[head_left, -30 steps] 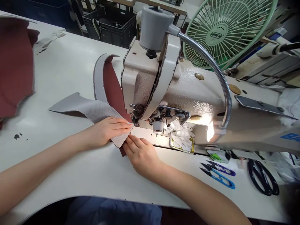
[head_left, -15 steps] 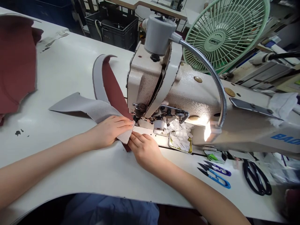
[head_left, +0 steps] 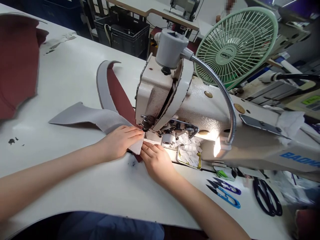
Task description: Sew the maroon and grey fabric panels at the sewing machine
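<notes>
A grey ribbed fabric strip (head_left: 92,115) runs across the white table to the needle area of the sewing machine (head_left: 160,90). Beneath it lies a maroon fabric piece (head_left: 119,90) with a grey, curled edge. My left hand (head_left: 122,139) is closed on the grey strip close to the presser foot, fingers together and thumb hidden. Just right of it, my right hand (head_left: 156,160) has its bent fingers on the layered fabric edge in front of the needle. The needle itself is mostly hidden by the machine head and my fingers.
A tray of white labels (head_left: 189,156) sits beside the machine bed. Blue thread snips (head_left: 228,197), purple snips (head_left: 231,187) and black-handled scissors (head_left: 267,196) lie at right. Another maroon piece (head_left: 18,66) is at far left. A green fan (head_left: 226,53) stands behind the machine.
The camera view has shifted slightly, so the machine and tools sit a little lower and further left. Both hands stay on the fabric by the needle, which looks nearly unmoved.
</notes>
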Demonstrator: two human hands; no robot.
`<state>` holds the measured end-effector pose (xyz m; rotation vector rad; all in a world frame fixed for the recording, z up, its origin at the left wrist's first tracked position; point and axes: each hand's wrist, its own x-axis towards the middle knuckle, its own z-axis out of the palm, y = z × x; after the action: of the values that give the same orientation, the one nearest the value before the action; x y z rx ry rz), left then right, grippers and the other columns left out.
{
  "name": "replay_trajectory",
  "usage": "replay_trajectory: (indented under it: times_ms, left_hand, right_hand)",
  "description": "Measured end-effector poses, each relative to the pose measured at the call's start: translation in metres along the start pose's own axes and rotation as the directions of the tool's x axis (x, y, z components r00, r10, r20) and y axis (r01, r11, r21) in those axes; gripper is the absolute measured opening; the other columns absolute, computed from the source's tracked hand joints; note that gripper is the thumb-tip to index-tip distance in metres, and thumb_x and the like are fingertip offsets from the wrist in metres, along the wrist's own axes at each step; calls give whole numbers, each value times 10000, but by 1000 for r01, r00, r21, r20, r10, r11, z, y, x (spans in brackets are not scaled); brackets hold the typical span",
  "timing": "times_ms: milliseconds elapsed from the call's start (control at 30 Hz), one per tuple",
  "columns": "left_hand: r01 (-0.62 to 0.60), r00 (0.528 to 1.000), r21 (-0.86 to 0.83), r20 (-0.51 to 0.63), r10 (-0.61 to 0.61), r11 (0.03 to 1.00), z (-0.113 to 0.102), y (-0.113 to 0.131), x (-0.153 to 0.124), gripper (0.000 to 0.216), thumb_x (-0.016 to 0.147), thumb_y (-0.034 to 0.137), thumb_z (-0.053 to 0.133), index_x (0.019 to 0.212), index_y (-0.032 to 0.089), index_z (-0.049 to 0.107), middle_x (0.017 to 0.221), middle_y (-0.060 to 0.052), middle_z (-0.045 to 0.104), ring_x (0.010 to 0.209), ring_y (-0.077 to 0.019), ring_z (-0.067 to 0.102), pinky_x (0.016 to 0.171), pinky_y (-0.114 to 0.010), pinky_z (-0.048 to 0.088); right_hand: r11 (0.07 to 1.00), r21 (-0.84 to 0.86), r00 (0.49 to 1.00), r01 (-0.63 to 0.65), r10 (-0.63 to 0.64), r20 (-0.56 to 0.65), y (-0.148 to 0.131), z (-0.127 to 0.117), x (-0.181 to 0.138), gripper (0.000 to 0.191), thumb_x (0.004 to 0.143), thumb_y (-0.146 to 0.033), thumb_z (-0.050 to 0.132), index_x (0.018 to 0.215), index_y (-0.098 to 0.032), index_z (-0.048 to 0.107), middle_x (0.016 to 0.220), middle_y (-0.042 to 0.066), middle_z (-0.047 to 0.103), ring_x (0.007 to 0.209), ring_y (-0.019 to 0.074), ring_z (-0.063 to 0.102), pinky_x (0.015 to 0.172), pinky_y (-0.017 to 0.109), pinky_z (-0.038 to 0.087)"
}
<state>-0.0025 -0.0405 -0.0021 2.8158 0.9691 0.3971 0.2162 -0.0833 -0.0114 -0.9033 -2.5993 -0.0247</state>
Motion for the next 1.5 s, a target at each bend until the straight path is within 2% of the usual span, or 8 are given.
replay_trajectory:
  times_ms: [167,367,633,833,1033,1200,1433,1500]
  left_hand:
    - [6,1000,-29,-4,-6,1000,0,0,-1,476,810,45,484,1269,129,575,1307,-101,626,1180,-252,545,961,-366,420]
    - [41,999,-83,27,-39,996,-3,-3,1,428,809,91,548,1225,174,603,1179,-93,637,1029,-237,595,890,-358,449]
    - [36,999,-61,16,-35,997,-4,-7,6,407,829,71,521,1215,174,603,1152,-84,655,1098,-242,578,917,-358,452]
    - [25,1000,-79,5,-24,997,-4,-2,-2,438,832,65,468,1238,182,584,1214,-87,627,1132,-247,568,951,-380,446]
    - [-24,999,-36,-33,23,999,-1,-1,-4,415,858,49,396,1205,168,589,1192,-110,624,1115,-251,580,946,-391,464]
    - [-31,997,-16,-70,30,999,1,-1,-3,392,868,55,384,1183,150,599,1152,-128,627,1100,-254,593,930,-387,480]
    - [-105,993,28,-58,106,994,-3,-3,-4,344,929,287,522,1240,155,584,1242,-135,627,1216,-300,525,1000,-438,446]
    - [-122,990,61,-67,126,991,-3,-6,-4,301,957,280,499,1220,172,598,1223,-115,648,1211,-283,530,997,-419,439]
  right_hand:
    - [1000,3,1000,-5,5,-3,0,1,0,288,955,-107,445,1149,-117,658,1267,110,668,1147,196,607,823,316,471]
    - [1000,-21,1000,5,-5,-8,-1,4,0,280,975,-125,440,1158,-127,652,1263,96,671,1176,194,589,847,304,462]
    - [999,-40,999,-24,25,39,0,5,2,255,972,-136,465,1159,-136,638,1250,111,660,1169,210,567,852,324,442]
    - [1000,-28,1000,-6,5,-23,-9,-2,2,230,992,-126,435,929,-123,656,1023,87,685,951,190,563,783,312,424]
    - [999,-49,1000,-12,12,5,-11,-6,-2,205,967,-102,462,873,-132,641,876,66,627,800,184,493,679,320,386]
    - [997,-79,1000,-21,21,-7,-13,-7,-3,246,983,-121,445,817,-147,625,819,59,592,748,180,455,665,319,373]
    - [996,-82,999,-27,28,16,-15,-10,-3,236,985,-124,454,848,-143,645,839,60,621,767,177,493,673,322,393]
    - [995,-93,1000,-26,26,1,-15,-11,-3,226,997,-149,455,915,-136,665,848,59,638,766,176,508,670,322,400]
